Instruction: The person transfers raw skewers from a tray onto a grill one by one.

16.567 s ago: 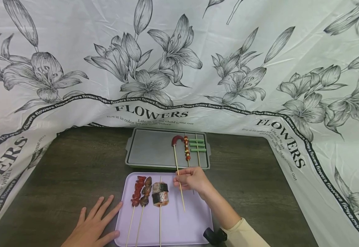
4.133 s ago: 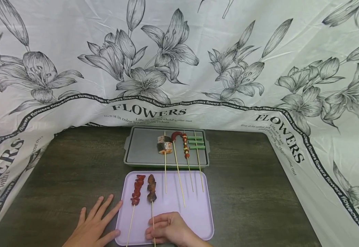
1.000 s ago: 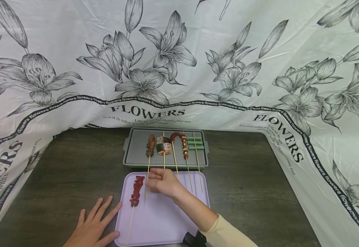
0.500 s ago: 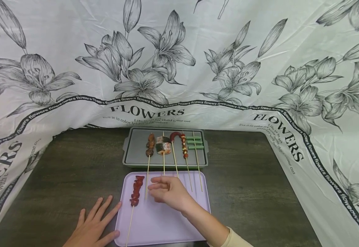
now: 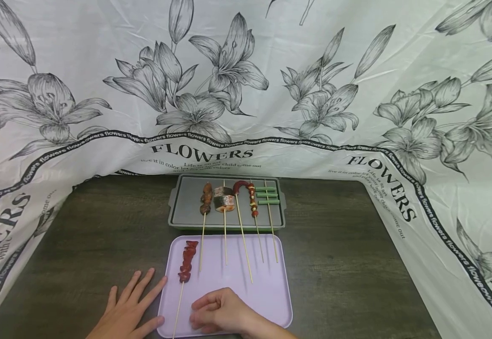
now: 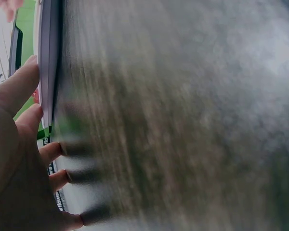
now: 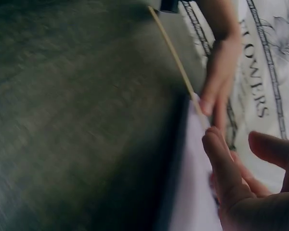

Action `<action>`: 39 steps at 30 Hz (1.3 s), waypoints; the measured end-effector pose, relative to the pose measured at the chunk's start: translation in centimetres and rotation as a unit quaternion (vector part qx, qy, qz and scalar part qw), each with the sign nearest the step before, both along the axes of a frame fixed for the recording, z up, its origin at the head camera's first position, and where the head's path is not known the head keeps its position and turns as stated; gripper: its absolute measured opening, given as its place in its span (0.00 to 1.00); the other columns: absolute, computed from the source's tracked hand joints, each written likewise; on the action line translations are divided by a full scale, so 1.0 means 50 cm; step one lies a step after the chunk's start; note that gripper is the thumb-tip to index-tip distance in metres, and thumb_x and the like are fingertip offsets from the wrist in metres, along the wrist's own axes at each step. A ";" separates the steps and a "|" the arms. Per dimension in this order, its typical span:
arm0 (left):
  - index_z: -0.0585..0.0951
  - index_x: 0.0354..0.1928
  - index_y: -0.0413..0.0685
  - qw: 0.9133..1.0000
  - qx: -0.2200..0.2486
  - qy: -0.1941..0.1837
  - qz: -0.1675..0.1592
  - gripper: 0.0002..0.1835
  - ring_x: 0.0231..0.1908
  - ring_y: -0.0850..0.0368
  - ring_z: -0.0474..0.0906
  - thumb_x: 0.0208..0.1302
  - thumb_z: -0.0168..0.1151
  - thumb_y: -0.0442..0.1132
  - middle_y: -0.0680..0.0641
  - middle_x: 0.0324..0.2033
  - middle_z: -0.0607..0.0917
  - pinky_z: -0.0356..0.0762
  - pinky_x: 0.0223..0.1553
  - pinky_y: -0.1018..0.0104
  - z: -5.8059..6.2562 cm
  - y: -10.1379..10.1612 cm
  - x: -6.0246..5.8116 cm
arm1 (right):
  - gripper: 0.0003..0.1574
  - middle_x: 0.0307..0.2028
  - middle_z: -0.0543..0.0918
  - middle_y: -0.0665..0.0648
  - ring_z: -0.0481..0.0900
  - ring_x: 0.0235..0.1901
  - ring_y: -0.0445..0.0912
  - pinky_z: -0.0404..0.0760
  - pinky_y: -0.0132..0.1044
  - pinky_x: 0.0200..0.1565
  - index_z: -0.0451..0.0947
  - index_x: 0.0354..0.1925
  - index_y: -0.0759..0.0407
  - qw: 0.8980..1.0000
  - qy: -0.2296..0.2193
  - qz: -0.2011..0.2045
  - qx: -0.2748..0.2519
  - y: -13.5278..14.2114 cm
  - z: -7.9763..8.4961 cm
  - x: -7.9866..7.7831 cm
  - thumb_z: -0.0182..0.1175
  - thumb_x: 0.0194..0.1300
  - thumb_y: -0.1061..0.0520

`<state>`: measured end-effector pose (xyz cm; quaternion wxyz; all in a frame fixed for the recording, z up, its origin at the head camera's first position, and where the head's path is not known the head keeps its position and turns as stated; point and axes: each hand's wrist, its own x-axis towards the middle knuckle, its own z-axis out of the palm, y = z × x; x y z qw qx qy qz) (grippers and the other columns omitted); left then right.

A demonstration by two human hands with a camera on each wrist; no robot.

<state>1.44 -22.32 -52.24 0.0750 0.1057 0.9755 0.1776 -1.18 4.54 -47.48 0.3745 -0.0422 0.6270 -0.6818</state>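
A skewer of dark red chunks (image 5: 187,261) lies along the left side of the lilac tray (image 5: 254,306). Just right of its bare stick, low over the tray, is my right hand (image 5: 222,310), fingers loosely bent and holding nothing. In the right wrist view the fingertips come right at the stick (image 7: 176,55), with the thumb held apart. My left hand (image 5: 127,306) is spread on the table, its thumb and index finger touching the tray's left edge. The left wrist view shows those fingertips (image 6: 31,72) against the tray's side.
Behind stands a grey griddle pan (image 5: 186,207) bearing a brown-chunk skewer (image 5: 206,200), a thick fish-piece skewer (image 5: 224,200), a curled dark red one (image 5: 240,186), a red-and-yellow one (image 5: 252,202) and a green-stalk one (image 5: 267,195). Their sticks reach over the lilac tray. A flowered cloth (image 5: 305,47) hangs behind.
The fish-piece and brown-chunk skewers went from the lilac tray to the griddle pan. My right hand released the brown one and drew back toward the red skewer's stick. The left hand stayed.
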 end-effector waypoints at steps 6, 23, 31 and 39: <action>0.60 0.71 0.76 1.000 0.000 -0.005 0.000 0.40 0.69 0.38 0.49 0.56 0.52 0.73 0.46 0.71 0.58 0.45 0.51 0.20 -0.003 -0.001 0.002 | 0.13 0.35 0.86 0.67 0.86 0.35 0.51 0.84 0.43 0.36 0.81 0.42 0.70 0.999 -0.027 -0.030 -0.002 -0.022 -0.037 0.013 0.64 0.58 0.66; 0.60 0.71 0.75 1.000 0.000 -0.003 0.001 0.40 0.69 0.38 0.49 0.56 0.53 0.73 0.47 0.71 0.58 0.44 0.52 0.20 -0.002 -0.002 0.001 | 0.11 0.35 0.86 0.66 0.86 0.37 0.55 0.84 0.43 0.38 0.82 0.42 0.69 0.995 -0.103 -0.013 -0.005 -0.060 -0.065 -0.006 0.63 0.61 0.65; 0.60 0.71 0.76 1.000 -0.003 -0.007 0.002 0.40 0.69 0.38 0.49 0.55 0.53 0.73 0.47 0.72 0.57 0.44 0.52 0.20 -0.002 -0.001 0.000 | 0.11 0.38 0.85 0.67 0.85 0.39 0.56 0.84 0.45 0.39 0.81 0.43 0.68 0.993 -0.119 -0.001 -0.024 -0.067 -0.073 -0.013 0.62 0.62 0.64; 0.60 0.71 0.75 1.000 0.006 -0.006 0.001 0.40 0.69 0.38 0.47 0.56 0.52 0.73 0.47 0.72 0.57 0.43 0.52 0.21 0.001 0.000 -0.001 | 0.13 0.37 0.86 0.65 0.86 0.37 0.52 0.84 0.43 0.39 0.82 0.43 0.68 0.991 -0.132 -0.004 -0.035 -0.056 -0.060 -0.006 0.64 0.60 0.63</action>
